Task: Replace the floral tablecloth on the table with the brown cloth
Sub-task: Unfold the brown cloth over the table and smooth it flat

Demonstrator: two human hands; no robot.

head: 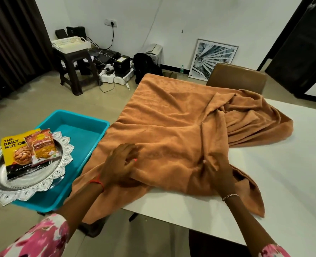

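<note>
Both arms reach forward over the near edge of the white table [283, 173], and the brown cloth [172, 123] lies half spread across its left part, bunched in folds toward the far right. The left hand [122, 164] rests palm down on the cloth's near left portion, fingers bent and pinching up a ridge of fabric. The right hand [218, 169] presses on a fold close by, fingers together and curled into the cloth; whether they truly clamp it, I cannot tell.
</note>
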